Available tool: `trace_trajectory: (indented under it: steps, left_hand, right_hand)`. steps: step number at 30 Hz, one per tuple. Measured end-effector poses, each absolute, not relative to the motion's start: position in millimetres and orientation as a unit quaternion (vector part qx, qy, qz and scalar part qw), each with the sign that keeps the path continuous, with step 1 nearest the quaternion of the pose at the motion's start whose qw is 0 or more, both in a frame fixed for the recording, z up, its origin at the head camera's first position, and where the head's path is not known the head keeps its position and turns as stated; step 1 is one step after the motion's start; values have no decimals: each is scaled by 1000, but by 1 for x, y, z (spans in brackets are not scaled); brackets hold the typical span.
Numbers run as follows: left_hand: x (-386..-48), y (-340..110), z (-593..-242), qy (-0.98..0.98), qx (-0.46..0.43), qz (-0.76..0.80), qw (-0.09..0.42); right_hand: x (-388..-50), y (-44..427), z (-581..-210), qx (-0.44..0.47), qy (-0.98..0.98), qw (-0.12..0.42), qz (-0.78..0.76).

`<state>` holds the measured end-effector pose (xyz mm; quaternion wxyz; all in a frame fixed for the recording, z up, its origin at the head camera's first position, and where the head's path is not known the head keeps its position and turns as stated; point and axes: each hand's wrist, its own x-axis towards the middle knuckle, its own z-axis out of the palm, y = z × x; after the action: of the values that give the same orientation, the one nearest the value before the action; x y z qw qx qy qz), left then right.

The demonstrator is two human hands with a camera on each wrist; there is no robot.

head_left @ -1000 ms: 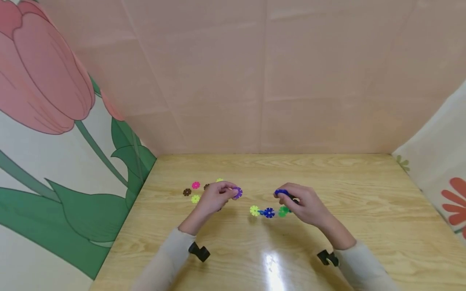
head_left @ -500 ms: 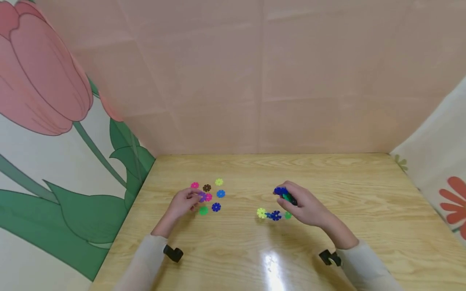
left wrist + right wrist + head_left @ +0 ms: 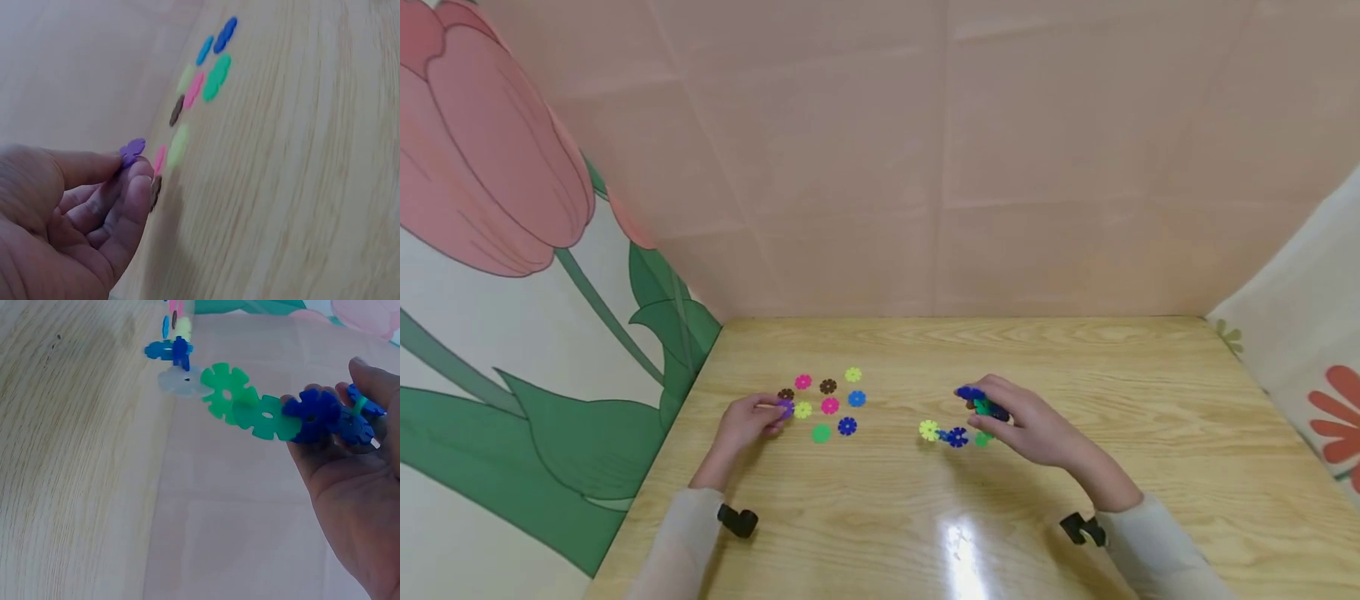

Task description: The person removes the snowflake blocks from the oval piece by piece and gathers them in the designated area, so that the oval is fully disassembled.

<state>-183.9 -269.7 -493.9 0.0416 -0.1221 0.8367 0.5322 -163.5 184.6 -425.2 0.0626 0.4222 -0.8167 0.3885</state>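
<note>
My left hand (image 3: 747, 429) pinches a purple snowflake disc (image 3: 132, 152) between thumb and fingertips, at the left end of a group of loose discs. In the left wrist view the purple disc is tilted and appears raised above the wood. My right hand (image 3: 1026, 423) holds a chain of interlocked snowflake discs (image 3: 267, 416) over the table's middle. Dark blue discs (image 3: 312, 417) lie against its fingers, and green, clear and blue discs trail out from them. A yellow disc (image 3: 928, 431) forms the chain's far end. Part of the chain is hidden by the right hand.
Loose discs lie flat on the wooden table (image 3: 865, 517): green (image 3: 822, 433), dark blue (image 3: 847, 426), light blue (image 3: 857, 399), pink, brown and yellow. A pink cloth wall (image 3: 925, 208) stands behind, with flower-patterned cloths at both sides.
My left hand has carried the purple disc leftward, from near the table's middle to the left side of the loose discs. The right hand stays nearly in place, its thumb a little farther from the fingers.
</note>
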Motion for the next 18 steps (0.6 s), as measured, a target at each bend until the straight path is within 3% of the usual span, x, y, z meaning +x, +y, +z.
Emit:
trace_trajectory:
  steps: [10, 18]
  left_hand:
    - [-180, -275, -494, 893, -144, 425, 28]
    - [-183, -280, -504, 935, -137, 326, 8]
  right_hand:
    - [-162, 184, -422, 373, -822, 19, 430]
    - [-162, 183, -424, 373, -823, 39, 426]
